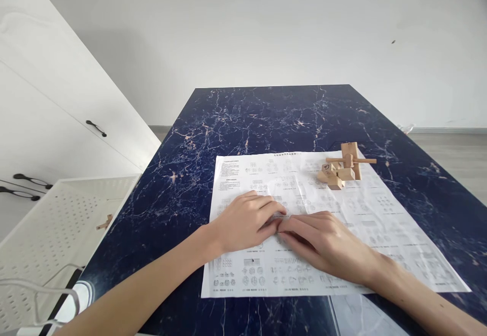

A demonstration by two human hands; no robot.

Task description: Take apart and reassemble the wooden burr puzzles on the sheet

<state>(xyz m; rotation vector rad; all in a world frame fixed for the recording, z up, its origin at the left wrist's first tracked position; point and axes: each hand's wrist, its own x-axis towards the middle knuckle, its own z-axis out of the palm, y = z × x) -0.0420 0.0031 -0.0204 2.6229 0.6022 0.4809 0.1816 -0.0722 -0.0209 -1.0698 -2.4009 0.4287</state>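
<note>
A large white sheet of printed paper [353, 239] with rows of small diagrams lies creased on the dark blue table. My left hand [247, 220] rests over its left middle part, fingers bent and drawn together. Against its fingertips lie those of my right hand [323, 242], also curled and closed. Whatever may be between the fingers is hidden; I cannot make it out. Beyond my right hand, on the sheet's far right part, stands a wooden block puzzle [348, 166] of interlocking pieces, with a thin stick reaching out to the right. Neither hand touches it.
The blue marbled table [258, 118] reaches toward a pale wall. At the left are white cabinets [68, 98] with black handles and a perforated white surface [57, 234] holding a small wooden piece [104, 222]. A white cable [57, 289] loops at the lower left.
</note>
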